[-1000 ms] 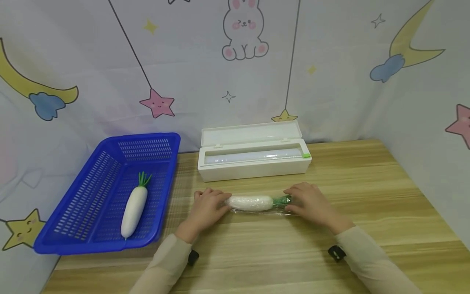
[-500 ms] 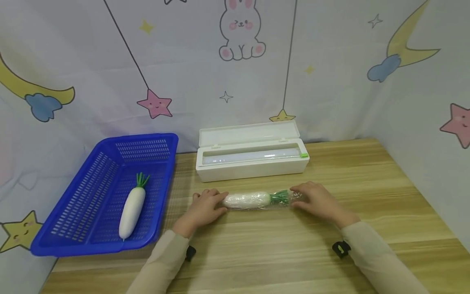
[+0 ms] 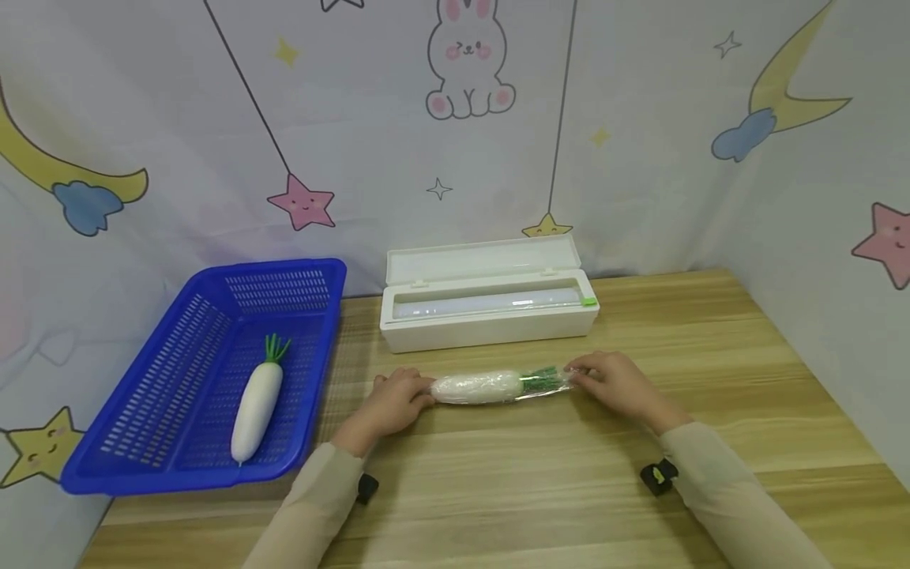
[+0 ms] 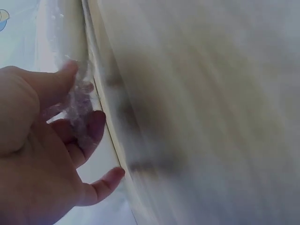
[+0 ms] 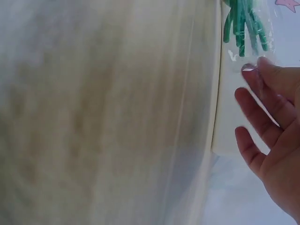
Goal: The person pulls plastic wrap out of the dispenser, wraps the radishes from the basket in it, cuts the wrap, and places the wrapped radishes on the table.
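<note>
A white radish with green leaves lies crosswise on the wooden table, wrapped in clear plastic film. At its root end my left hand pinches the film; the left wrist view shows the crumpled film between thumb and fingers. Past the leaf tips, my right hand pinches the loose film end between thumb and forefinger. Its other fingers spread apart in the right wrist view, close to the green leaves under the film.
Behind the radish stands a white film box with its lid raised and a roll inside. On the left, a blue basket holds an unwrapped radish. A patterned cloth hangs behind the table.
My right hand has shifted right, off the leaves, and now pinches the film end. The leaves show more fully. My left hand has stayed at the radish's root end.
</note>
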{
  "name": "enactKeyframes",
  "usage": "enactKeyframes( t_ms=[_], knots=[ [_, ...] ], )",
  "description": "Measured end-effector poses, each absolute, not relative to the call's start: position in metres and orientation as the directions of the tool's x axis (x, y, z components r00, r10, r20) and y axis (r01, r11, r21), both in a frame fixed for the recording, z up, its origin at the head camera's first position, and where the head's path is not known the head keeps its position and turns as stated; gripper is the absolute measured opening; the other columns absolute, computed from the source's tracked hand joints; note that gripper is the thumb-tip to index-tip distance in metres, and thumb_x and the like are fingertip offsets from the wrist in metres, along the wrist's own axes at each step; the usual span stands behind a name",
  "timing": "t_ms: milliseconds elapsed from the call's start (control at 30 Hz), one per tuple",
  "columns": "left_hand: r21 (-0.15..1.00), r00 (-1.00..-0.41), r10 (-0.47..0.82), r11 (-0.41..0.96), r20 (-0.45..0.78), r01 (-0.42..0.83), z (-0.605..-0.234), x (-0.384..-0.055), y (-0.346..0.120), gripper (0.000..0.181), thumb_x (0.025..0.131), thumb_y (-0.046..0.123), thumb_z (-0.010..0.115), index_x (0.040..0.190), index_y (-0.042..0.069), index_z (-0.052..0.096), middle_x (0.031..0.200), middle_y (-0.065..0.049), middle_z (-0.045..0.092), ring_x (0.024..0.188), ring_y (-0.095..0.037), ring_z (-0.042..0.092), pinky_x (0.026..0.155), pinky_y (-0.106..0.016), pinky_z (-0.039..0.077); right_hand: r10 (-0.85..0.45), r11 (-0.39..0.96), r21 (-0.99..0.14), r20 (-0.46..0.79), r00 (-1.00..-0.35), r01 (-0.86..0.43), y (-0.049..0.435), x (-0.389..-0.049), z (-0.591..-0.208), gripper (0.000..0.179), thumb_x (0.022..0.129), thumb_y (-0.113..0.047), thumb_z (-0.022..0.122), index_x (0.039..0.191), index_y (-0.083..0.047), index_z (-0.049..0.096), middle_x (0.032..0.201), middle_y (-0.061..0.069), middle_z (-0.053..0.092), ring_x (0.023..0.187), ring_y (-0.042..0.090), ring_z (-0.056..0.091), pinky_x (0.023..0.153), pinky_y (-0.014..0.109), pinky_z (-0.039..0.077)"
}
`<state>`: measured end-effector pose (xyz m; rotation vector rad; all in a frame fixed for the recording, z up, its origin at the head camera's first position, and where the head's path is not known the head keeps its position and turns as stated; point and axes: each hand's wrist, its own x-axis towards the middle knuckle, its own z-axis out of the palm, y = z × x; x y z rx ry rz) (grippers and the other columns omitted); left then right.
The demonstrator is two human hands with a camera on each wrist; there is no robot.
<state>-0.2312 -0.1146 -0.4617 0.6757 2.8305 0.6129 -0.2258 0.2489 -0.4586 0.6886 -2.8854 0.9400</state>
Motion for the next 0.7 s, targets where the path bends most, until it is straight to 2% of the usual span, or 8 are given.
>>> enactKeyframes(
  t_ms=[100,167,267,333,467,567,633,700],
  knots=[
    [0.458,-0.879,0.477,0.787,-0.027,0.413,-0.463,-0.23,-0.118,0.015,0.092,0.02,0.064,0.102,0.015,0.073,0.078,0.006,0.052,0.08,-0.014,0.046,0.073,-0.039,0.028,-0.364,0.666,-0.644,0.159,-0.918,-0.376,0.251,-0.224,-0.458,0.021,0.09,-0.006,0.065,0.111,-0.004,0.068,0.09,0.005,0.071,0.084,0.02,0.064,0.076,0.039,0.054],
    [0.483,-0.874,0.485,0.766,-0.001,0.424,-0.464,-0.228,-0.12,0.01,0.092,0.022,0.064,0.091,0.015,0.071,0.073,0.007,0.049,0.075,-0.012,0.044,0.071,-0.036,0.027,-0.341,0.627,-0.698,0.154,-0.927,-0.346,0.253,-0.222,-0.456,0.023,0.091,-0.007,0.064,0.114,-0.006,0.068,0.095,0.006,0.071,0.087,0.016,0.063,0.073,0.032,0.053],
    [0.527,-0.866,0.5,0.727,0.033,0.44,-0.463,-0.225,-0.124,0.014,0.092,0.024,0.063,0.082,0.016,0.066,0.07,0.007,0.048,0.07,-0.01,0.043,0.07,-0.034,0.029,-0.329,0.563,-0.765,0.139,-0.934,-0.313,0.256,-0.221,-0.453,0.022,0.093,-0.009,0.062,0.114,-0.005,0.068,0.104,0.011,0.07,0.091,0.01,0.062,0.073,0.025,0.052],
    [0.557,-0.859,0.509,0.699,0.053,0.449,-0.462,-0.221,-0.126,0.015,0.093,0.025,0.063,0.081,0.015,0.066,0.07,0.007,0.051,0.068,-0.009,0.044,0.069,-0.034,0.033,-0.328,0.522,-0.799,0.134,-0.935,-0.298,0.257,-0.219,-0.45,0.021,0.094,-0.011,0.062,0.111,-0.003,0.069,0.109,0.014,0.069,0.091,0.005,0.061,0.074,0.023,0.052],
    [0.634,-0.847,0.523,0.625,0.094,0.456,-0.46,-0.212,-0.129,0.015,0.093,0.023,0.062,0.086,0.012,0.07,0.076,0.006,0.057,0.069,-0.007,0.045,0.066,-0.028,0.04,-0.35,0.438,-0.847,0.148,-0.925,-0.301,0.259,-0.216,-0.446,0.018,0.094,-0.008,0.06,0.107,0.002,0.069,0.108,0.019,0.068,0.091,-0.001,0.06,0.077,0.02,0.051],
    [0.731,-0.856,0.509,0.55,0.09,0.404,-0.458,-0.204,-0.131,0.015,0.094,0.02,0.062,0.092,0.008,0.071,0.083,0.001,0.062,0.073,-0.007,0.049,0.066,-0.025,0.045,-0.361,0.382,-0.869,0.173,-0.916,-0.315,0.26,-0.212,-0.442,0.016,0.094,-0.007,0.06,0.103,0.004,0.068,0.109,0.022,0.067,0.095,-0.001,0.06,0.08,0.018,0.05],
    [0.792,-0.87,0.487,0.501,0.075,0.349,-0.457,-0.199,-0.133,0.017,0.094,0.019,0.062,0.096,0.005,0.071,0.089,-0.004,0.066,0.079,-0.009,0.054,0.07,-0.026,0.047,-0.361,0.352,-0.885,0.174,-0.916,-0.306,0.26,-0.208,-0.44,0.015,0.094,-0.006,0.061,0.101,0.005,0.068,0.108,0.02,0.067,0.095,-0.001,0.06,0.08,0.017,0.05],
    [0.827,-0.881,0.47,0.471,0.059,0.306,-0.455,-0.194,-0.134,0.019,0.095,0.019,0.061,0.101,0.004,0.071,0.097,-0.008,0.069,0.086,-0.013,0.06,0.076,-0.027,0.05,-0.361,0.328,-0.898,0.168,-0.917,-0.293,0.26,-0.204,-0.438,0.017,0.093,-0.007,0.062,0.102,0.006,0.067,0.107,0.013,0.068,0.095,0.001,0.061,0.08,0.017,0.05]
  ],
)
